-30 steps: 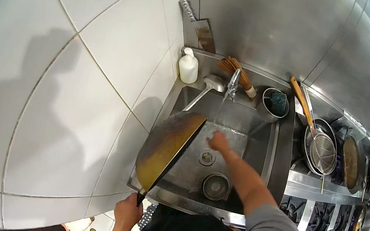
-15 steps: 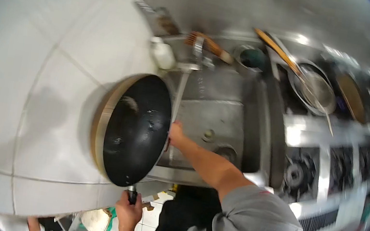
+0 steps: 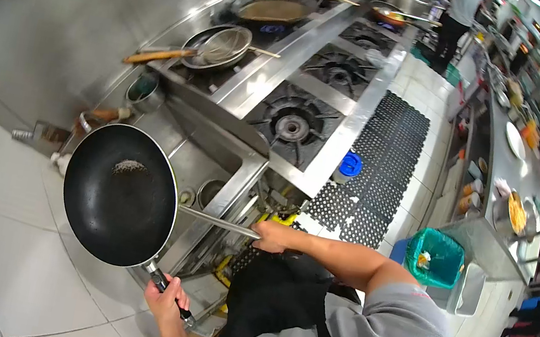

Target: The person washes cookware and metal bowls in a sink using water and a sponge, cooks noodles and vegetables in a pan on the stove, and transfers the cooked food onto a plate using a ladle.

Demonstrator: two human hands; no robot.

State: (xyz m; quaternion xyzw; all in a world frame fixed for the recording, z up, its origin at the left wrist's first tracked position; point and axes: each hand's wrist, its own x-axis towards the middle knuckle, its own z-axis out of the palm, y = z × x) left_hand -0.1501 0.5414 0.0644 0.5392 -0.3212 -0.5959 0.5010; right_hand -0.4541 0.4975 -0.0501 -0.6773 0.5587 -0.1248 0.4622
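My left hand [image 3: 167,299] is wrapped around the black handle of a dark wok [image 3: 117,204]. The wok is tilted toward me over the sink edge, with a pale patch of residue or glare high on its inner face. My right hand [image 3: 274,237] grips a long thin metal rod [image 3: 222,222]. Its far end reaches the wok's right rim, and whatever lies beyond is hidden behind the pan. Behind the wok is the steel sink [image 3: 204,157], partly covered.
A stove with burners [image 3: 291,128] runs ahead, carrying a pan with a strainer [image 3: 226,45] and a wide wok [image 3: 275,11]. Black mats [image 3: 386,159] line the aisle. A green-lined bin [image 3: 437,257] stands right. Another person [image 3: 461,18] stands far off.
My view has swung right toward the stove and aisle. The wok, in my left hand, has come away from the tiled wall side, and my right hand has drawn back from the sink with the rod.
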